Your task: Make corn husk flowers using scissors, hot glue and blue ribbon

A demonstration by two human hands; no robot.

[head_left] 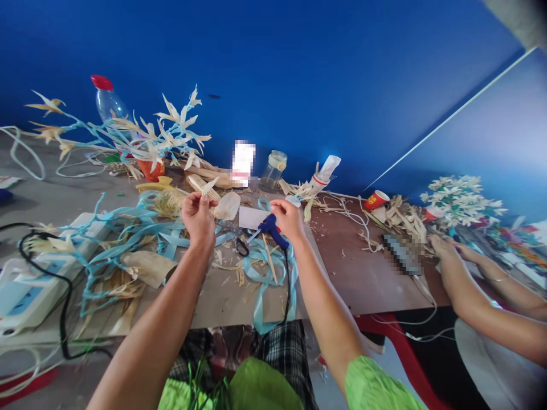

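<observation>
My left hand (pixel 198 219) pinches a pale husk flower (pixel 210 187) between thumb and fingertips, above the worktable. To its right, my right hand (pixel 288 218) has its fingers closed together; whatever is between them is too small to make out. A blue glue gun (pixel 269 225) lies close beside and below that hand, its black cord running to the table's front edge. Near the gun are scissors (pixel 241 246), a white card (pixel 252 217), a wooden stick (pixel 270 259) and loops of light blue ribbon (pixel 261 310). A rounded pale husk piece (pixel 228 206) lies between my hands.
At the left, blue-wrapped branches with husk flowers (pixel 177 117) stand in a red cup (pixel 151 169), before a red-capped bottle (pixel 109 102). A white power strip (pixel 47 279) lies nearer. A jar (pixel 274 168) stands behind. Another person's hands (pixel 444 247) work at the right.
</observation>
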